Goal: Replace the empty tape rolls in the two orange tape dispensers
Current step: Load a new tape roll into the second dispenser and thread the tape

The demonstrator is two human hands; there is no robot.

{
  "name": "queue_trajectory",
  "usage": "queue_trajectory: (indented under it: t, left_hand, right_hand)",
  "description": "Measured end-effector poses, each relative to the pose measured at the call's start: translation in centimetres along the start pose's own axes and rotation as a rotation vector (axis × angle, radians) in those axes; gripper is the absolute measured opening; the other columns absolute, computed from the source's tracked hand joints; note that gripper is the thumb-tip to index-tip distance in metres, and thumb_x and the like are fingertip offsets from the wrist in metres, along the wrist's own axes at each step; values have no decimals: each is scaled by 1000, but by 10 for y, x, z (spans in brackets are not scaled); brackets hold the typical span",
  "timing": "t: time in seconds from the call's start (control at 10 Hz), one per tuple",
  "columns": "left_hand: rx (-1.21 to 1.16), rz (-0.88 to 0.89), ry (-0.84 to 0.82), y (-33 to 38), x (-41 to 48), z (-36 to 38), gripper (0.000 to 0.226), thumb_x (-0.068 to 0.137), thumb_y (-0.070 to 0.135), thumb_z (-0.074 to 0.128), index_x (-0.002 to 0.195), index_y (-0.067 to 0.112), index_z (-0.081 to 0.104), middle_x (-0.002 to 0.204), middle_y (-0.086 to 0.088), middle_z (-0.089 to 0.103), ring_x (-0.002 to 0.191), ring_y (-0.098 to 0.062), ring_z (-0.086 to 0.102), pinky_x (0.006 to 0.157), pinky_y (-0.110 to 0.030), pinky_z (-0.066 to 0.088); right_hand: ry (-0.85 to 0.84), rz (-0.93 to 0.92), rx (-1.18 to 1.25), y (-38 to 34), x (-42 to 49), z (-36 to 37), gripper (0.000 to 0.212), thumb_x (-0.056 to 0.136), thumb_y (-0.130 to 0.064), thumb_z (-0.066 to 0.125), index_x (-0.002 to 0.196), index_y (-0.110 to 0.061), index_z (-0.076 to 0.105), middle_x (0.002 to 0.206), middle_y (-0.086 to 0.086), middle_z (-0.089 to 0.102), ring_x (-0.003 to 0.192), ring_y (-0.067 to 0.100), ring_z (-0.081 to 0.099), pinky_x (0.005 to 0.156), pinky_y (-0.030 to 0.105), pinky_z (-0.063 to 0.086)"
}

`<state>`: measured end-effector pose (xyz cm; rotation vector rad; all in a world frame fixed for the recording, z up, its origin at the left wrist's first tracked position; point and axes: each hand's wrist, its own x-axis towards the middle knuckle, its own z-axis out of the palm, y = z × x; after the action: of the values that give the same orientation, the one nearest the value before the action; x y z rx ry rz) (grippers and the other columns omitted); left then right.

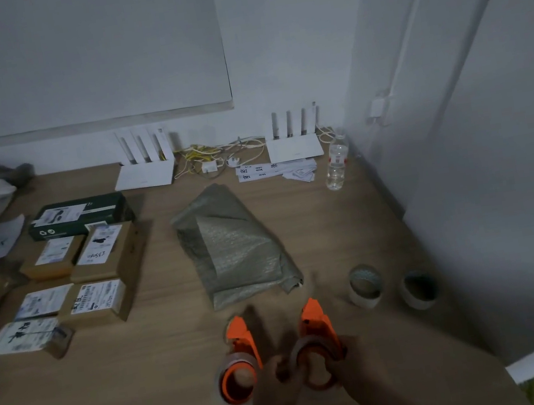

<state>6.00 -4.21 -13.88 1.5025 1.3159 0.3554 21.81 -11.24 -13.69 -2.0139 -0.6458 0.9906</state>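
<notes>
Two orange tape dispensers lie on the wooden table near its front edge. The left dispenser [239, 362] rests untouched with a tape roll around its orange hub. Both my hands are on the right dispenser [317, 325]. My left hand [285, 378] pinches the thin empty roll [302, 346] on its hub, and my right hand [350, 361] grips the dispenser body from the right. Two fresh tape rolls stand on end to the right, one nearer [365, 286] and one farther right [418, 287]. The picture is dim and slightly blurred.
A folded grey-green woven sack [233, 242] lies just beyond the dispensers. Several labelled cardboard parcels [94, 262] fill the left side. Two white routers [145, 165], cables and a water bottle [336, 164] line the back wall. A white wall bounds the table's right edge.
</notes>
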Motion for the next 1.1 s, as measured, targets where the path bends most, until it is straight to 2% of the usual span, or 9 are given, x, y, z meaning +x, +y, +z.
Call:
queue_trajectory:
  t: [0.1, 0.3, 0.4, 0.5, 0.6, 0.8, 0.9, 1.0, 1.1]
  left_hand:
    - [105, 32, -37, -7, 8, 5, 40, 48, 72, 51, 66, 37, 49, 61, 8, 50, 63, -6, 50, 57, -15, 38]
    - [188, 9, -20, -13, 8, 14, 53, 73, 58, 63, 108, 18, 68, 68, 12, 54, 83, -11, 57, 62, -17, 36]
    - [230, -43, -13, -24, 9, 20, 37, 86, 38, 65, 115, 15, 67, 86, 3, 62, 95, -20, 65, 75, -27, 41]
    - [230, -56, -30, -24, 8, 22, 40, 88, 35, 64, 123, 16, 63, 115, -5, 70, 110, -21, 63, 83, -26, 40]
    - [188, -30, -43, -25, 8, 21, 48, 86, 36, 65, 131, 21, 58, 130, -2, 65, 120, -16, 59, 89, -22, 40]
    - [214, -27, -22, -31, 7, 24, 60, 83, 40, 66, 139, 30, 48, 124, 1, 67, 112, -14, 62, 80, -16, 37]
    - [214, -5, 26, -32, 4, 26, 56, 84, 36, 66, 138, 32, 49, 124, 1, 67, 111, -16, 63, 82, -20, 41]
    - [220, -17, 67, -24, -1, 30, 50, 89, 37, 59, 134, 19, 53, 124, -6, 67, 111, -22, 64, 89, -30, 46]
    - [220, 7, 136, -18, -14, 34, 54, 88, 48, 48, 132, 17, 53, 130, -6, 63, 118, -27, 60, 92, -33, 46]
  right_hand:
    - [-34, 8, -119, 73, 49, 14, 21, 45, -51, 68, 66, -52, 67, 53, -4, 62, 67, 23, 72, 60, 43, 59]
    - [-5, 39, -263, -3, 1, 7, 22, 70, -31, 65, 76, -52, 66, 62, 2, 58, 78, 21, 68, 68, 31, 54]
    - [-35, 59, -266, 50, 35, 18, 31, 57, -38, 61, 72, -64, 59, 63, -1, 62, 83, 29, 71, 75, 48, 57]
    - [-53, 119, -294, 33, 19, 17, 21, 71, -32, 62, 89, -39, 68, 81, 8, 70, 85, 25, 70, 73, 37, 56]
    - [-2, 84, -263, 56, 41, 24, 38, 52, -41, 61, 81, -66, 59, 75, 6, 68, 89, 36, 69, 79, 49, 54]
    - [-48, 157, -354, 44, 38, 20, 33, 65, -21, 70, 97, -22, 63, 84, -1, 61, 93, 30, 67, 81, 40, 53]
    - [-103, 180, -290, 52, 42, 21, 43, 55, -34, 67, 96, -18, 66, 87, 2, 69, 87, 30, 69, 77, 38, 56]
    - [-172, 139, -244, 15, 23, 10, 79, 48, -52, 57, 110, -4, 64, 105, 15, 69, 86, 21, 61, 58, 11, 44]
    - [-199, 87, -241, -3, 13, -1, 89, 52, -58, 55, 118, 1, 60, 115, 22, 65, 95, 25, 60, 64, 23, 43]
